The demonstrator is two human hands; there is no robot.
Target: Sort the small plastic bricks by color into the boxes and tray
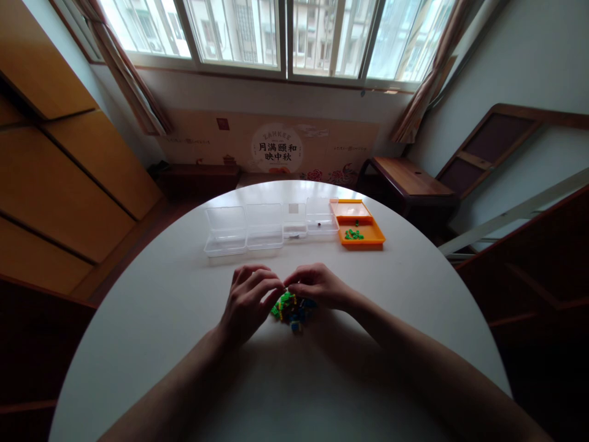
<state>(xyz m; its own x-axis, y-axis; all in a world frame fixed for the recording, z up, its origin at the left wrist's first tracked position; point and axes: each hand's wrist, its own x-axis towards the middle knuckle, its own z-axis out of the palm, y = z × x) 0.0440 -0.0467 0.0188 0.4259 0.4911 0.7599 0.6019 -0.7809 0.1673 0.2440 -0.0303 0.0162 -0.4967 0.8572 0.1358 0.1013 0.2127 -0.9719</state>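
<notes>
A heap of small coloured pieces [291, 310], green, yellow and blue, lies on the white round table [184, 319]. My left hand [248, 298] is at the heap's left and upper side, thumb and forefinger pinched together. From the right, my right hand [317, 283] reaches over the heap, its fingertips also pinched and meeting those of the left hand. Whatever sits between the fingertips is too small to make out. Part of the heap is hidden beneath both hands.
Beyond the hands stand several clear plastic boxes [264, 239] with raised lids. One holds a small dark piece [319, 224]. To their right, an orange box [363, 244] contains green pieces [354, 234]. A wooden chair [409, 175] stands past the table's far right edge.
</notes>
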